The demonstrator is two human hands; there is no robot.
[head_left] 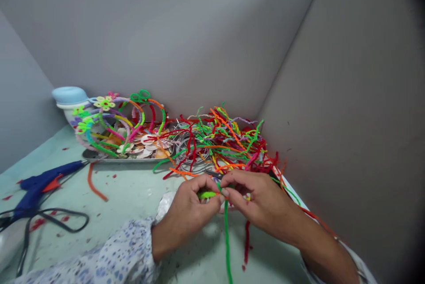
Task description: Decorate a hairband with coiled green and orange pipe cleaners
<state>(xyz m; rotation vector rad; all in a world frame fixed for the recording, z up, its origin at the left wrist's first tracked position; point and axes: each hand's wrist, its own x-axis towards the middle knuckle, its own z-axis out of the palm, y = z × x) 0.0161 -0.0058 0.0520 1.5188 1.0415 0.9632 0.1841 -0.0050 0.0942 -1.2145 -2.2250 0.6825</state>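
Observation:
A green pipe cleaner (pixel 227 235) hangs down from between my fingertips toward the front of the table. My left hand (pixel 191 206) is closed, pinching a piece with a lime-green fuzzy part (pixel 207 195) and a bit of orange beside it. Close against it, my right hand (pixel 257 197) pinches the green pipe cleaner with thumb and forefinger where it meets that piece. The exact join is partly covered by my fingers. Just beyond my hands lies a dark-bladed tool (pixel 214 173), mostly hidden. A short red pipe cleaner (pixel 246 242) rests on the table below my right hand.
A heap of coloured pipe cleaners (pixel 232 138) and coiled silver wire (pixel 186 151) lie behind my hands. Flower-topped headbands (pixel 141 115) stand on a metal tray (pixel 126 160) of shells. A blue glue gun (pixel 43 184) with its cord lies left, near a blue-lidded white container (pixel 70 100).

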